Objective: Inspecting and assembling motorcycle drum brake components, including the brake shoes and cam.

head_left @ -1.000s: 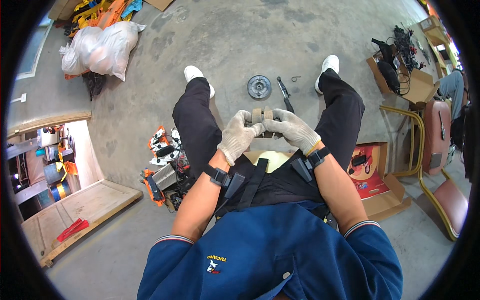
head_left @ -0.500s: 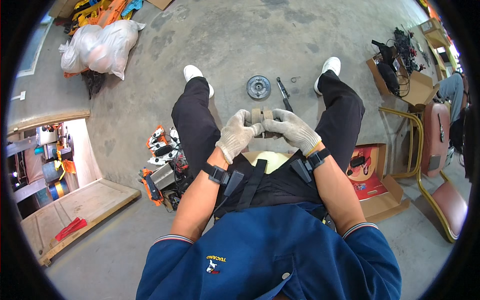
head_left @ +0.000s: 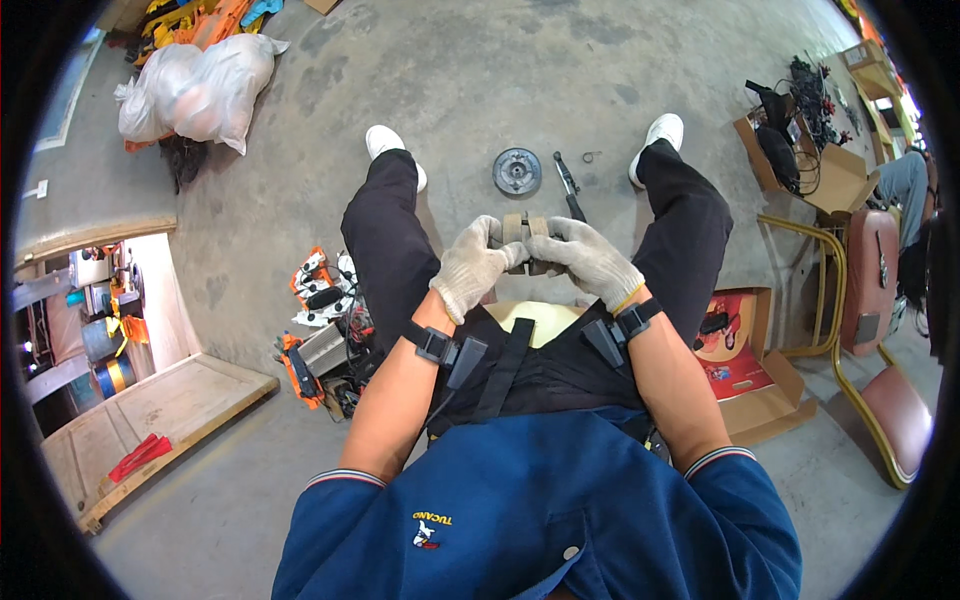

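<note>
My left hand (head_left: 474,265) and my right hand (head_left: 592,262), both in off-white knitted gloves, meet in front of my lap. Between them is a pair of curved tan-faced parts that look like brake shoes (head_left: 512,228), side by side with a narrow gap. The left fingers close on the left shoe, the right fingers on the other; their lower parts are hidden by the gloves. Beyond my hands, a round grey metal hub plate (head_left: 517,173) lies on the floor. To its right lie a black-handled hand tool (head_left: 568,187) and a small spring-like wire piece (head_left: 592,157).
Orange and white power tools (head_left: 325,300) lie beside my left leg. An open carton with a red print (head_left: 740,370) sits at my right, near a gold-framed chair (head_left: 838,290). A white plastic bag (head_left: 205,95) stands far left; a box of cables (head_left: 790,150), far right.
My hands stay together at almost the same spot, with the fingers shifting slightly on the brake shoes. The floor items have not moved.
</note>
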Action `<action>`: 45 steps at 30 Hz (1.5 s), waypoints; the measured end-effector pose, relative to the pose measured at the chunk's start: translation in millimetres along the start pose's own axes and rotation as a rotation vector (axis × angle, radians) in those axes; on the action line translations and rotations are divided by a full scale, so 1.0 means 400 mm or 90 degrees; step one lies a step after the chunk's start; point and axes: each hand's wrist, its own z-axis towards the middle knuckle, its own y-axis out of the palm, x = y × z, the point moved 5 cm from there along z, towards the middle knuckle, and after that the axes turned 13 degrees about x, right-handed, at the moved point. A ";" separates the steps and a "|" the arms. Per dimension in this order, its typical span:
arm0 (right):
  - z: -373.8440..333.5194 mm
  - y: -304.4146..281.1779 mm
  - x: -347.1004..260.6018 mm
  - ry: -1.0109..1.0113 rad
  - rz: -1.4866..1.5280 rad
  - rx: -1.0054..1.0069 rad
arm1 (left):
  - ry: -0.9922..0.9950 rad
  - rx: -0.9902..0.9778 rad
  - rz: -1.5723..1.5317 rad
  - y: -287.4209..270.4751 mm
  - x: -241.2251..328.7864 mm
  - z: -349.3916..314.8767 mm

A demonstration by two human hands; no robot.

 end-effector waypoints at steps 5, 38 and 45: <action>0.001 0.003 0.011 0.057 0.076 0.009 | 0.009 -0.020 -0.093 0.005 0.010 -0.010; 0.203 -0.017 0.048 0.142 0.077 0.029 | -0.075 -0.032 0.026 0.009 -0.047 0.216; 0.322 -0.022 0.133 0.222 0.183 0.057 | -0.127 -0.050 0.139 0.046 -0.121 0.345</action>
